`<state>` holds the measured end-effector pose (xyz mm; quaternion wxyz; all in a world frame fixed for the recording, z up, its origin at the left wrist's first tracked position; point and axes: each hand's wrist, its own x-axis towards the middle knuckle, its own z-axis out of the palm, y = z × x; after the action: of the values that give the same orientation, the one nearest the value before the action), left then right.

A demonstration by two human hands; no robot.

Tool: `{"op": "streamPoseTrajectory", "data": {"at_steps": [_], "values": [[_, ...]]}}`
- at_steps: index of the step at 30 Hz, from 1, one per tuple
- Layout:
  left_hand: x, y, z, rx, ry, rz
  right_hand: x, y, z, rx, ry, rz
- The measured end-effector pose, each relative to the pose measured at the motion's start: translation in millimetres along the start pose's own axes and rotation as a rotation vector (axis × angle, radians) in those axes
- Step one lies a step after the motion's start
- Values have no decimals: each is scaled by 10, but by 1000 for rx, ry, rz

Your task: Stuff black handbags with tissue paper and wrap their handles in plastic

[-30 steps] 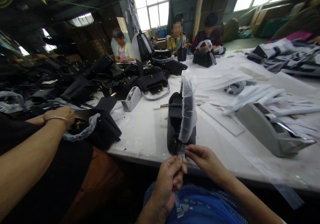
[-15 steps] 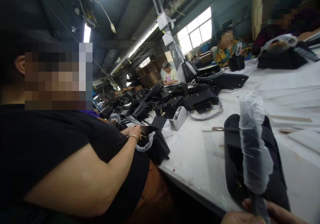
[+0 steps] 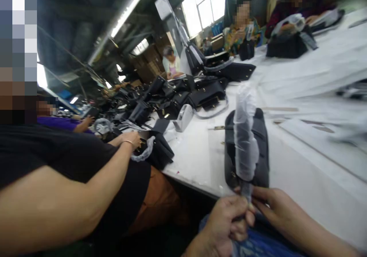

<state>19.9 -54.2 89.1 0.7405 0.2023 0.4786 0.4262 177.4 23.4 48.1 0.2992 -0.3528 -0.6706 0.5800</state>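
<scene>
A black handbag (image 3: 261, 142) lies on the white table in front of me, its far end pointing away. Crinkled clear plastic wrap (image 3: 245, 134) covers the strap along its top. My left hand (image 3: 228, 220) is closed in a pinch on the strap's near end, just off the table edge. My right hand (image 3: 271, 201) is at the bag's near end, fingers closed about the base of the strap, partly hidden behind it. A gold-coloured metal clasp (image 3: 219, 127) sticks out from the bag's left side.
Close on my left sits a co-worker in a black top (image 3: 57, 150), hands on another black bag (image 3: 160, 150). A grey tape dispenser (image 3: 183, 118) stands beyond. Many black bags (image 3: 206, 96) are heaped further back. White sheets (image 3: 312, 69) spread to the right. Other people work across the table.
The view has swung right and down, so both my hands and forearms now show more fully. The wrapped strap and bag remain in front of me, my hands still at the near end.
</scene>
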Motion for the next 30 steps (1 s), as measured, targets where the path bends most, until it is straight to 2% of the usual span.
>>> {"op": "streamPoseTrajectory", "data": {"at_steps": [2,5,10,12,15,17,20,22,24,28,30], "values": [[-13,-24,20,-73,-9,11,-100,-138,-71,59,-89,90],[-27,-23,31,-108,-10,32,-200,-287,-71,282,-108,168],[8,-63,0,-220,-70,-26,-188,-354,178,859,-168,265],[28,-86,-12,-276,-97,-60,-122,-380,290,1028,-130,355],[35,-106,-6,-313,-118,-71,-40,-431,372,1080,-32,409],[33,-110,9,-295,-108,-44,-36,-446,345,964,-59,372],[44,-105,22,-152,-62,67,-126,-422,205,505,-102,259],[68,-96,10,10,-7,185,-237,-415,92,123,22,157],[101,-84,-20,176,44,290,-367,-460,2,-158,184,33],[145,-72,-96,388,84,375,-551,-680,-78,-338,317,-214],[140,-61,-124,467,78,401,-551,-778,-92,-362,423,-248]]}}
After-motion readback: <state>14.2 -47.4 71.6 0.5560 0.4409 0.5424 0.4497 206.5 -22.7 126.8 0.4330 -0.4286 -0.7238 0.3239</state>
